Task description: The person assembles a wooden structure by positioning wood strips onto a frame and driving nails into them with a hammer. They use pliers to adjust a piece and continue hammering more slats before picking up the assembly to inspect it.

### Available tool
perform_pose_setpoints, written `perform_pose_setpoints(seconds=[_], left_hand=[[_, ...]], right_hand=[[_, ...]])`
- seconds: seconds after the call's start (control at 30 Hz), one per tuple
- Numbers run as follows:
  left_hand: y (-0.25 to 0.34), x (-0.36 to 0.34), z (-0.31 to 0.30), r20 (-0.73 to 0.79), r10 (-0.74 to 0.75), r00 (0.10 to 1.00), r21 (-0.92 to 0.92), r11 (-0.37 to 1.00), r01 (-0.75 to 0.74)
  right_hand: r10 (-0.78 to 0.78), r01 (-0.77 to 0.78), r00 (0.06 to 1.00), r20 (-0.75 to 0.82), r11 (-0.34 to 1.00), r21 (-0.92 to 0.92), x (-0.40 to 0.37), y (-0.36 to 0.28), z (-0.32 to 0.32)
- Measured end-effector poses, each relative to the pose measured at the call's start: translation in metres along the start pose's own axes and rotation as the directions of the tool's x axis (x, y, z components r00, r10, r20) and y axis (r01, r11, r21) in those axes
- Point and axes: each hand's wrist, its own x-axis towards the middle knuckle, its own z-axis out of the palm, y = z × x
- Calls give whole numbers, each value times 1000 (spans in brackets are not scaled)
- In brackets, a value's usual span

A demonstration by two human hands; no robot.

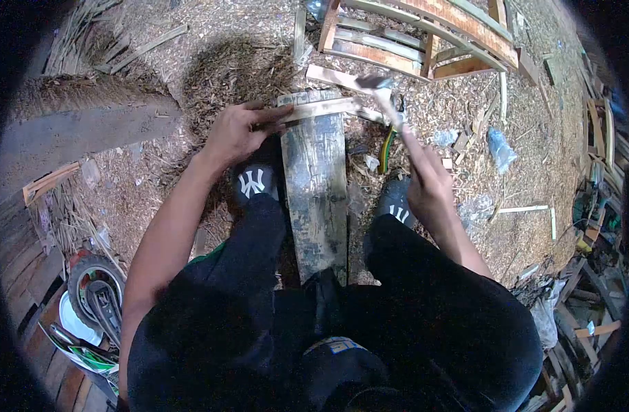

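Observation:
My left hand (239,137) is closed on the left end of a thin wooden strip (324,108). That strip lies crosswise over the far end of a worn, dark-stained plank (316,185) between my legs. In my right hand (429,182) is a hammer (391,110), gripped by its handle. Its head is raised near the strip's right end and slightly blurred; contact with the wood cannot be made out. Just beyond the plank lies another pale wooden strip (333,77), partly behind the hammer head.
A slatted wooden frame (424,38) lies at the far right. Beside the plank is a curved yellow-green thing (387,151). Wood chips cover the ground, with plastic scraps (501,150) to the right. A thick timber (101,130) juts in from the left, and a small wheel (95,292) stands lower left.

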Motion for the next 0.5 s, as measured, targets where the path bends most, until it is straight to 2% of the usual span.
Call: perform_pose_setpoints(seconds=[0.03, 0.07, 0.13, 0.17, 0.2, 0.27, 0.3, 0.33, 0.4, 0.43, 0.47, 0.5], left_hand=[[2, 1, -1, 22, -30, 999, 32, 999, 30], [4, 1, -1, 21, -26, 999, 34, 999, 25], [5, 1, -2, -19, 1, 1000, 26, 1000, 0], [3, 0, -3, -14, -7, 1000, 25, 1000, 8], [2, 0, -4, 42, -47, 998, -25, 999, 49], [2, 3, -4, 90, -76, 993, -72, 994, 82], [2, 3, -3, 99, -114, 989, -62, 991, 120], [2, 3, -2, 107, -151, 983, -52, 986, 158], [2, 5, -2, 91, -114, 989, -37, 992, 118], [2, 4, -3, 76, -88, 993, -23, 996, 90], [2, 2, -3, 82, -95, 992, -23, 995, 97], [6, 3, -7, 136, -155, 979, -71, 984, 166]], right_hand=[[30, -21, 993, 115, 997, -74, 3, -5, -3], [29, -21, 993, 110, 997, -76, 2, -3, -3], [-8, 10, 998, 69, 999, -39, 1, 2, 2], [-9, 8, 1000, 15, 999, 39, -1, 1, 3], [-3, 2, 1000, 23, 999, 44, -4, 1, 7], [-89, 93, 983, -158, 996, 17, -4, 3, 12], [-15, 15, 1000, -5, 1000, -6, -4, 0, 7], [-16, 16, 1000, -8, 1000, -10, -4, 2, 6], [10, -3, 995, 97, 997, -73, -2, 4, 9], [-12, 13, 1000, 28, 999, -34, -4, 7, 11], [-9, 10, 999, 34, 1000, -28, -5, 6, 14], [-37, 38, 997, -71, 999, 23, -6, 4, 18]])
